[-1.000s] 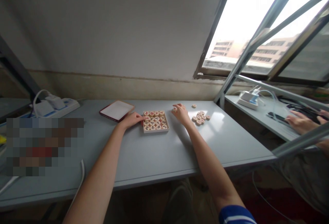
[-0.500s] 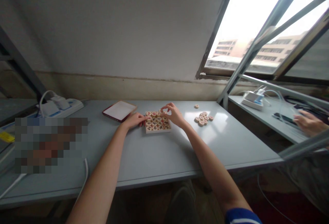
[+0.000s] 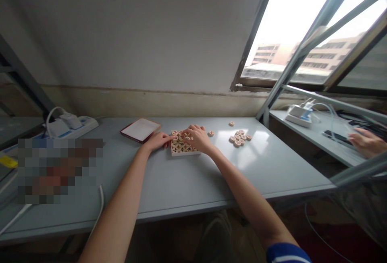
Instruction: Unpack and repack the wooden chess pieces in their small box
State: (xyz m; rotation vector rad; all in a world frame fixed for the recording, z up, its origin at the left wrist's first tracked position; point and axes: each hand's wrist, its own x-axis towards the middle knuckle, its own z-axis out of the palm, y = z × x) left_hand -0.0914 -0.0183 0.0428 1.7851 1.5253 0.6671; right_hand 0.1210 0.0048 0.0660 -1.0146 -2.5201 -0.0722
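A shallow open box holds rows of round wooden Chinese chess pieces with red or dark characters. My left hand rests at its left side, fingers curled against the edge and the index fingertip over a piece in the left column. Across the box's right half reaches my right hand, bent over the upper rows with its fingertips down at a piece. It covers several pieces and the right rim. One loose piece lies on the table just right of that hand.
A cluster of loose pieces and a single piece lie to the right. The box lid sits upturned at the left. Power strips stand at both sides. Another person's hand is at the neighbouring desk near a phone.
My right hand has moved left over the box, from its upper right corner towards the middle. This uncovers the loose piece beside the box. My left hand has stayed in place.
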